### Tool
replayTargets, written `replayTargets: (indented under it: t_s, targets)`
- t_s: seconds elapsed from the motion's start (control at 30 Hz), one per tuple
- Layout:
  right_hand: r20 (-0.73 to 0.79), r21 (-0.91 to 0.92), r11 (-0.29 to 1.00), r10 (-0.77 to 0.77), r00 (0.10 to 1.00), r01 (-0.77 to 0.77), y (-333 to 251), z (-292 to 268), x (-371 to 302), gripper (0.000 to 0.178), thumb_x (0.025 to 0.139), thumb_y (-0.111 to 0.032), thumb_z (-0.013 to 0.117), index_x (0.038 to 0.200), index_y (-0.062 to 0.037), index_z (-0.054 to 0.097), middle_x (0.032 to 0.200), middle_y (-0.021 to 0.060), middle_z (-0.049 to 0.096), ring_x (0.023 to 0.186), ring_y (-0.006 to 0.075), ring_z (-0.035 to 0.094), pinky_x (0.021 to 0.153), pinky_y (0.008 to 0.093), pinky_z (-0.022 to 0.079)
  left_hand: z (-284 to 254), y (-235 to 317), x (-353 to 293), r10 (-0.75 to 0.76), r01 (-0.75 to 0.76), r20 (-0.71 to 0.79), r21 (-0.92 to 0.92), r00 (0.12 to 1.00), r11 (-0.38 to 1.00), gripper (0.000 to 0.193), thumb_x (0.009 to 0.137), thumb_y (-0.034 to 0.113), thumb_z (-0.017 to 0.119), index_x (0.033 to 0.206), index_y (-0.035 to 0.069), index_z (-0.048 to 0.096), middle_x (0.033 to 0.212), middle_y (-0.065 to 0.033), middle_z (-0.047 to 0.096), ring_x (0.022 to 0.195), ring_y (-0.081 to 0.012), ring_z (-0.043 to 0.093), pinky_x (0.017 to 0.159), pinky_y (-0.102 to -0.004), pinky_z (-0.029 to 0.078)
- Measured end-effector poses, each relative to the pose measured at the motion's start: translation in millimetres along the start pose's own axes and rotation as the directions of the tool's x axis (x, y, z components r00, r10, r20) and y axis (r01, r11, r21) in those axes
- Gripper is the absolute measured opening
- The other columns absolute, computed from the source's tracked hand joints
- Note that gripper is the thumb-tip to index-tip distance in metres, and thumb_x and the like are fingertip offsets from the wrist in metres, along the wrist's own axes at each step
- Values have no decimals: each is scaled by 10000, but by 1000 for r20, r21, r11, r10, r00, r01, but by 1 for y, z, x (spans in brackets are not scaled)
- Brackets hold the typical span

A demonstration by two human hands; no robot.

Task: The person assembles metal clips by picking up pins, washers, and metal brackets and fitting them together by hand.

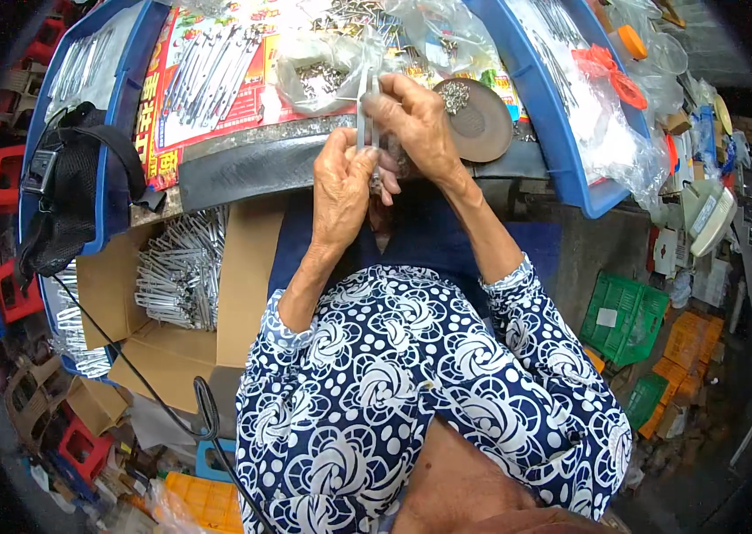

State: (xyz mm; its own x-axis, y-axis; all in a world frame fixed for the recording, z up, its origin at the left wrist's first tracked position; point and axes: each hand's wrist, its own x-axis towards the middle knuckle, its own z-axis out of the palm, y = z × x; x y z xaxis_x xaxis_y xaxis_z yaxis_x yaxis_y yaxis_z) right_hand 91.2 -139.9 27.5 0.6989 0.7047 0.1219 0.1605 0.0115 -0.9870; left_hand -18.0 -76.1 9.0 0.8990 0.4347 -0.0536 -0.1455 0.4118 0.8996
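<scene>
Slender silver metal strips (362,100) stand roughly upright between my hands at the front edge of the table. My left hand (342,189) is closed, thumb and fingers pinching their lower part. Just to the right, my right hand (415,123) curls around the strips' upper part, its fingertips slightly blurred. Behind the hands lies a clear plastic bag (312,89) with small metal pieces. A round brown dish (486,129), holding a little heap of tiny metal parts, sits beside my right hand. Farther left, several similar strips (216,76) lie on a red printed sheet (152,133).
Blue trays (127,67) (531,89) with metal strips flank the table. A black mesh bag (73,187) hangs over the left tray. Below it, a cardboard box (247,285) holds many metal strips. A black cable (136,365) runs down at left. Green crate (618,313) at lower right.
</scene>
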Motion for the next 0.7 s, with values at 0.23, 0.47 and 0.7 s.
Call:
replayTargets:
  t_s: [0.23,0.47,0.7]
  targets:
    - [-24,-40,999,30,999,-31,-2,2,-2,169,777,-144,593,782,9,522,631,-14,497,570,44,433,484,209,366,0,1,-1,-31,30,7,20,1000,999,132,860,94,434,920,-21,409,720,-121,549,560,-145,555,454,-230,466]
    - [-24,19,998,58,998,-57,13,-5,1,199,776,-172,610,797,3,517,654,-22,473,580,51,423,489,200,354,0,0,2,-43,43,26,4,999,999,109,859,85,428,902,-13,408,724,-124,551,564,-151,563,466,-239,486]
    - [-150,138,981,-114,982,135,14,4,-2,390,746,-82,627,1058,69,448,882,78,557,779,100,527,678,203,439,0,-1,2,-49,50,41,-22,998,999,114,862,90,427,904,-14,407,728,-123,553,562,-154,567,476,-246,496]
